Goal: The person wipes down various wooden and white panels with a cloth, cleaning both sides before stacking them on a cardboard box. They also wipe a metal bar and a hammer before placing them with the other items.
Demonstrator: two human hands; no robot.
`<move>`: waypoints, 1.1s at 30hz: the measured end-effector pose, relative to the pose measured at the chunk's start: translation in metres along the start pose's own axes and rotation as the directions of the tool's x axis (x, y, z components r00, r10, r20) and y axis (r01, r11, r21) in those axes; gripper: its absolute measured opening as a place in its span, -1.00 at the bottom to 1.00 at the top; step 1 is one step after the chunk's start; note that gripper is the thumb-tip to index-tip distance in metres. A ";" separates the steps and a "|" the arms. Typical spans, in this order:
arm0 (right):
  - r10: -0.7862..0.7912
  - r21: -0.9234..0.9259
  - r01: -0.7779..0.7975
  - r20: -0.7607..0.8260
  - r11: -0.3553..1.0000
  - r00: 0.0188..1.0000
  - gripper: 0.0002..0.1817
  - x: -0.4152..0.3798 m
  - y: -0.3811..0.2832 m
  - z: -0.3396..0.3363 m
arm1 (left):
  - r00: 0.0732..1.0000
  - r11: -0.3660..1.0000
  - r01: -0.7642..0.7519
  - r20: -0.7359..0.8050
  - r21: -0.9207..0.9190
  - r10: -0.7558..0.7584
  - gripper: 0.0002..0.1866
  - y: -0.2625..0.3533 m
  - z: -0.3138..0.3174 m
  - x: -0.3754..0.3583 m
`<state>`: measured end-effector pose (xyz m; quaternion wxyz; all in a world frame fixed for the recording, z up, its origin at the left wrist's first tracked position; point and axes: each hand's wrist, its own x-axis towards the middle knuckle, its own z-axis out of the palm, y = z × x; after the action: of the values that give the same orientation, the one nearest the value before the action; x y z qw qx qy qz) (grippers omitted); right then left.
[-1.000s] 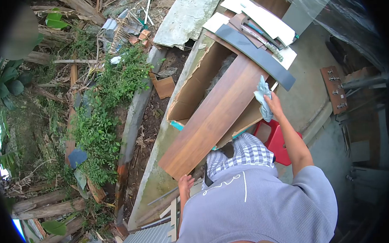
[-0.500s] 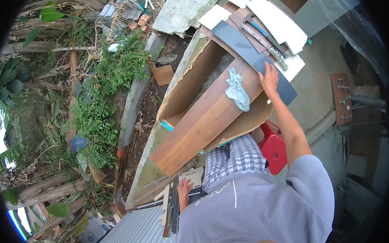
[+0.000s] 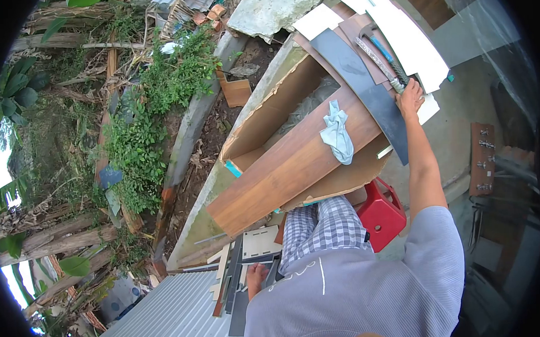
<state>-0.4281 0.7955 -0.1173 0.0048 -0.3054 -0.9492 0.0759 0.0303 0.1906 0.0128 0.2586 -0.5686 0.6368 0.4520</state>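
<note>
My right hand (image 3: pixel 410 97) reaches out over the stacked panels, fingers curled round the lower end of a hammer-like tool (image 3: pixel 375 56) with a silver-wrapped handle. A blue tool (image 3: pixel 381 48) lies close along it. Under that hand's wrist runs a dark grey board (image 3: pixel 363 86). My left hand (image 3: pixel 256 274) is low by my waist, fingers curled in with nothing visible in them, above narrow strips and boards (image 3: pixel 233 272). Between my hands, a brown wood-grain plank (image 3: pixel 270 183) lies across an open cardboard box (image 3: pixel 268 117), with a light blue cloth (image 3: pixel 337 134) on it.
White sheets (image 3: pixel 406 33) lie beside the tools. A red plastic stool (image 3: pixel 382 218) stands by my leg. To the right is a brown board with metal fittings (image 3: pixel 482 159). Corrugated metal sheet (image 3: pixel 150 318) fills the lower left, and plants (image 3: pixel 130 150) grow beyond the concrete edge.
My right hand has moved from the dark grey board outward to the tool's handle. My left hand's fingers have curled in. The view has shifted slightly.
</note>
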 end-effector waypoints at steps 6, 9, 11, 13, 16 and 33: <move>-0.038 -0.063 0.038 -0.001 0.997 0.999 -0.44 0.011 0.005 0.006 | 0.998 0.993 0.045 0.039 0.105 -0.049 -0.59 -0.004 0.006 -0.008; -0.091 -0.071 0.089 -0.027 0.993 0.995 -0.50 0.013 0.008 0.001 | 0.999 0.991 0.038 0.034 0.127 -0.042 -0.61 0.002 0.010 -0.012; -0.128 -0.066 0.126 -0.025 0.990 0.992 -0.52 0.015 0.010 -0.001 | 0.999 0.994 0.029 0.015 0.106 -0.031 -0.61 0.007 0.012 -0.014; -0.122 0.033 0.120 0.058 0.992 0.991 -0.46 0.019 0.011 0.001 | 1.000 0.998 0.019 0.004 0.067 -0.019 -0.58 0.012 0.012 -0.012; -0.155 0.065 0.150 0.079 0.987 0.985 -0.54 0.012 0.005 -0.018 | 1.000 0.999 -0.018 -0.002 0.049 0.018 -0.59 0.025 0.013 -0.012; -0.374 0.167 0.371 -0.011 0.914 0.927 -0.53 -0.087 -0.036 -0.049 | 0.994 0.996 -0.075 0.077 -0.041 0.078 -0.56 0.002 0.029 0.033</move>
<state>-0.3757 0.7234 -0.0606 0.0346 -0.1168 -0.9803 0.1554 0.0155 0.1990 -0.0278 0.2551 -0.5305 0.6388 0.4954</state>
